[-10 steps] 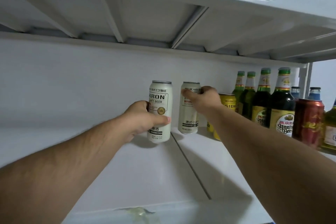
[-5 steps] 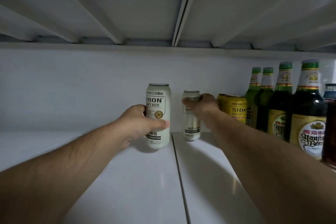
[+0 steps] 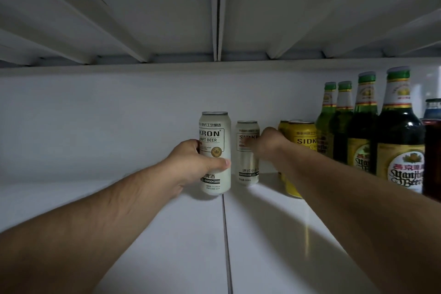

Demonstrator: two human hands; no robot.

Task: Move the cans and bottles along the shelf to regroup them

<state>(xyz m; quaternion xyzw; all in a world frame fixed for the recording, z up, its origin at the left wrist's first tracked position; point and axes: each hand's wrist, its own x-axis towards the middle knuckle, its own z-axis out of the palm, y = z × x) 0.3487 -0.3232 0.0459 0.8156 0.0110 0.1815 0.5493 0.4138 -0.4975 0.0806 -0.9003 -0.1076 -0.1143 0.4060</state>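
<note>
The white shelf (image 3: 167,234) holds everything. Green bottles (image 3: 362,122) stand right, one cut off. Yellow cans (image 3: 304,136) hide partly behind the right hand (image 3: 269,143), fingers clamped on the smaller can (image 3: 247,167). The left hand (image 3: 191,164) grips the big can (image 3: 214,131).

Left hand (image 3: 193,164) wrapped round the tall white can (image 3: 215,150), standing on the shelf (image 3: 167,246) at the panel seam. Right hand (image 3: 269,143) grips a second white can (image 3: 247,164) just beside it. Yellow cans (image 3: 301,136) and green bottles (image 3: 365,126) crowd the right.
</note>
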